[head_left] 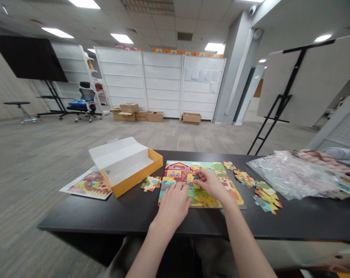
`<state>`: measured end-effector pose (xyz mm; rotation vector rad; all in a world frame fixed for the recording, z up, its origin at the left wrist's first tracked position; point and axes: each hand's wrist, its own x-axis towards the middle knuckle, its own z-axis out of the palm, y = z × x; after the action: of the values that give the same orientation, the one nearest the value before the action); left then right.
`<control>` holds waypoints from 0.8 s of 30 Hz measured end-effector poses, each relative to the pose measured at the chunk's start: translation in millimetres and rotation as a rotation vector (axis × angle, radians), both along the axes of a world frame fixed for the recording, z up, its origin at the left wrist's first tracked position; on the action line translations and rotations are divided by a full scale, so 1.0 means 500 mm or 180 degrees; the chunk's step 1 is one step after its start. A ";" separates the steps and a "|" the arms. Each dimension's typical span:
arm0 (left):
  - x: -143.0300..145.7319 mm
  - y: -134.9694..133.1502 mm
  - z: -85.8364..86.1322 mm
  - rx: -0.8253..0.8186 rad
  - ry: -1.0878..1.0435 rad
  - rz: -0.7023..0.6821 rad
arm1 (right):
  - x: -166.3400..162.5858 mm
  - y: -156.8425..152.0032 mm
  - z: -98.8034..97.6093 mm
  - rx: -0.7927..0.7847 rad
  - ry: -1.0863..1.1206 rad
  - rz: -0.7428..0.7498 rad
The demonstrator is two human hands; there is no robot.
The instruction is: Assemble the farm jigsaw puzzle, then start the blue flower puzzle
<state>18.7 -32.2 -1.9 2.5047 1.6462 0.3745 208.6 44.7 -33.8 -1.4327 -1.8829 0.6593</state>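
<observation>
A farm-scene jigsaw puzzle (pixel 204 201) with a red barn lies on the black table in front of me. My left hand (pixel 175 199) rests palm down on its left half, fingers stretched out flat. Over the middle of the picture, my right hand (pixel 209 183) pinches a puzzle piece (pixel 196 177) between thumb and fingers; most of that piece is hidden. Loose puzzle pieces (pixel 267 195) lie in a spread to the right of the puzzle. A few more pieces (pixel 150 183) sit to its left, beside the box.
An open yellow box (pixel 138 175) with a white inside stands at left, partly over a printed picture sheet (pixel 90 184). Clear plastic bags (pixel 291 173) cover the table's right side. Beyond the table stand a whiteboard easel (pixel 285 96) and cardboard boxes (pixel 155 116).
</observation>
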 end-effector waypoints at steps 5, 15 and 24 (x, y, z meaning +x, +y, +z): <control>0.009 -0.001 -0.020 0.0266 0.0182 -0.0128 | -0.007 -0.005 0.008 0.0066 -0.0512 0.0032; 0.010 0.000 -0.024 0.0321 0.0230 -0.0228 | 0.016 -0.003 0.004 0.0193 -0.0758 -0.0212; 0.012 -0.001 -0.025 0.0310 0.0172 -0.0238 | 0.068 -0.011 0.014 0.0057 -0.0450 -0.0452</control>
<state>24.6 -32.6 -14.7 2.6612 1.5840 0.3915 242.7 39.1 -26.6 -1.6211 -1.8666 0.4830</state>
